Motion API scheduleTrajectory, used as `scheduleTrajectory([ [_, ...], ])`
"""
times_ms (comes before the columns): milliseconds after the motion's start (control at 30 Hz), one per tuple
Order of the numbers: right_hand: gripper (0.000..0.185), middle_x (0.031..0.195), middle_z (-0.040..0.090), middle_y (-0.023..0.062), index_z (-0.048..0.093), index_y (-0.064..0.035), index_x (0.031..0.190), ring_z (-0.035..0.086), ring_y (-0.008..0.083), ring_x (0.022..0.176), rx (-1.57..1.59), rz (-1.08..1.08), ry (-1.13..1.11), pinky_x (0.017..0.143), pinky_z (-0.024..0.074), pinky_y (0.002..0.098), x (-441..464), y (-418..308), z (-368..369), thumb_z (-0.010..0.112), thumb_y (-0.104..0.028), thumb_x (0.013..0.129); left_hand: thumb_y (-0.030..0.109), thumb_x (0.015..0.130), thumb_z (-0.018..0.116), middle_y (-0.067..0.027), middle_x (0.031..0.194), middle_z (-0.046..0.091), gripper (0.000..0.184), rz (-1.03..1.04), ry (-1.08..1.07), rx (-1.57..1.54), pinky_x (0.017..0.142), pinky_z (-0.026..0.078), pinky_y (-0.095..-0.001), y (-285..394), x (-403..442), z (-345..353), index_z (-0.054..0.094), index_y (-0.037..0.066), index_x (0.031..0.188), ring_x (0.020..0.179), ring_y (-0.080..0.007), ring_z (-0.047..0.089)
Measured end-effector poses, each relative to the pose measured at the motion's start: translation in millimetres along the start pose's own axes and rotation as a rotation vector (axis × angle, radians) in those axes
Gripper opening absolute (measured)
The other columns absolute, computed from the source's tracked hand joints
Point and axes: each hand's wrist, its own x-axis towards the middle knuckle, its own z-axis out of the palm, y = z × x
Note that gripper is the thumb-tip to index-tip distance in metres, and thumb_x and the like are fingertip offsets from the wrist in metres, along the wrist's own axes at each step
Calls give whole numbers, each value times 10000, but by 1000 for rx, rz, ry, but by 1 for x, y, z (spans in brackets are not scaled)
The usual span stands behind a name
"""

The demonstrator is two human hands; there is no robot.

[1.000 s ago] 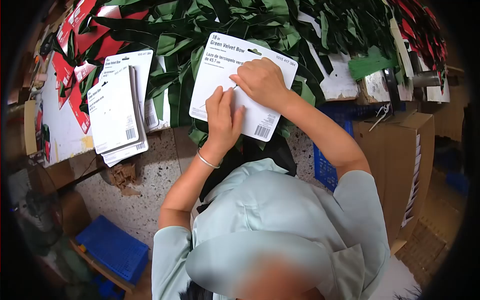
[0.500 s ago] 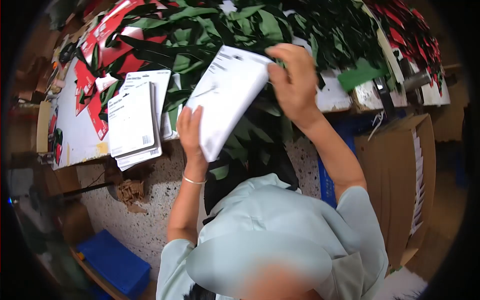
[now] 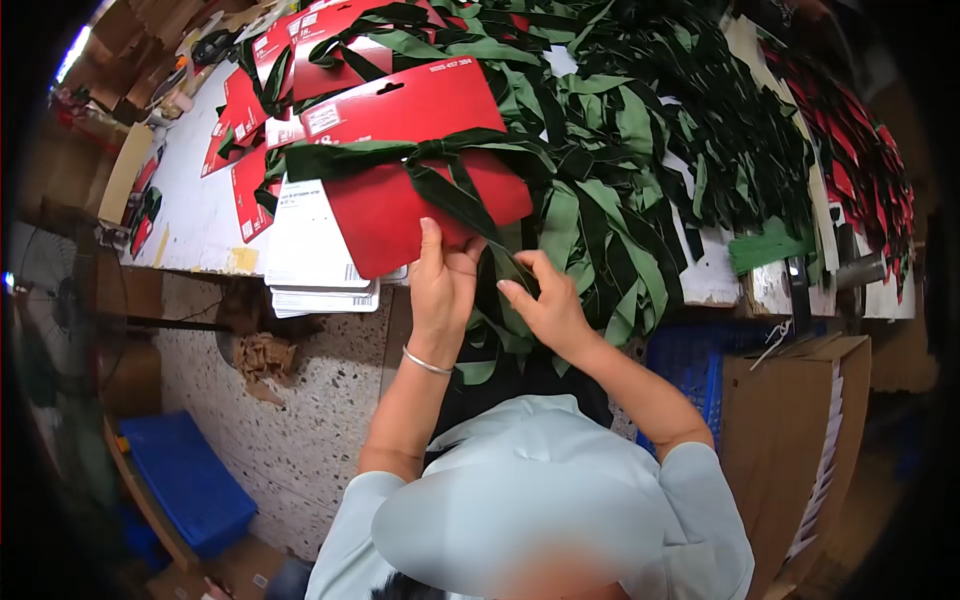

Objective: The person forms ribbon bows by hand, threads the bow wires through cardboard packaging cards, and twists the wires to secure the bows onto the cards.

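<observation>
A red display card (image 3: 420, 105) faces up in front of me, its lower edge gripped by my left hand (image 3: 445, 290), thumb on top. Across the card runs a dark green velvet ribbon bow (image 3: 432, 150), knotted in the middle with tails hanging down. My right hand (image 3: 550, 305) pinches a ribbon tail near the card's lower right corner. Under the card's left side, a stack of white-backed cards (image 3: 310, 240) lies at the table edge, partly covered. Loose green ribbons (image 3: 625, 230) are heaped just beyond my right hand.
More red cards with green ribbons (image 3: 250, 110) lie at the table's left. Another red-and-green pile (image 3: 850, 150) stands at far right, past a divider. Beside me are a cardboard box (image 3: 790, 430) and a blue crate (image 3: 690, 370); a blue bin (image 3: 185, 480) sits lower left.
The card has turned from its white back to its red face, showing the bow. My right hand has come down from the card's upper corner to the ribbon tail.
</observation>
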Motion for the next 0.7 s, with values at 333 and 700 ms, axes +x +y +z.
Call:
scheduleTrajectory([
  [333,335,1044,633,199,569,26,1184,617,356,901,-543,-559,16,809,491,388,-7,15,-6,634,-10,857,375,1009,443,-42,1130,639,399,-10,9,-103,780,531,-360,2,4,-5,570,50,1203,969,-164,629],
  [700,546,1176,544,233,488,-51,1328,580,394,1019,-642,-676,-227,846,489,402,-27,-3,32,692,-15,822,312,1002,483,12,1070,611,285,142,65,-236,778,521,-300,49,1,-20,550,97,1178,909,-104,595],
])
